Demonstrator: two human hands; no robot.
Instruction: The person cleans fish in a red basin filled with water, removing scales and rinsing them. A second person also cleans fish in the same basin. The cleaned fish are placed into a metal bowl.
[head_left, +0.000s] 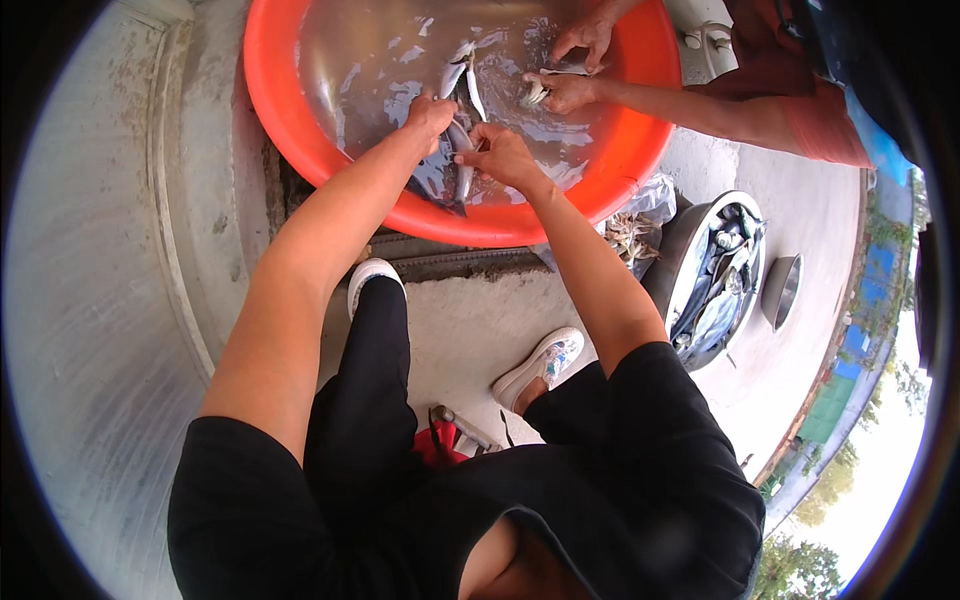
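A large orange plastic tub of murky water stands before me. My left hand is closed on a slit fish, near its upper part, above the water. Lower on the same fish, to the right, my right hand pinches its side between thumb and fingers. The fish's tail points down toward the near rim, and pale, opened flaps stick up above my hands. Whether these flaps belong to the same fish, I cannot tell.
Another person's hands work on a fish at the tub's right side. To the right stand a metal basin heaped with fish and a smaller metal bowl. Beside the tub lies a clear plastic bag with scraps. A pale wall curves along the left.
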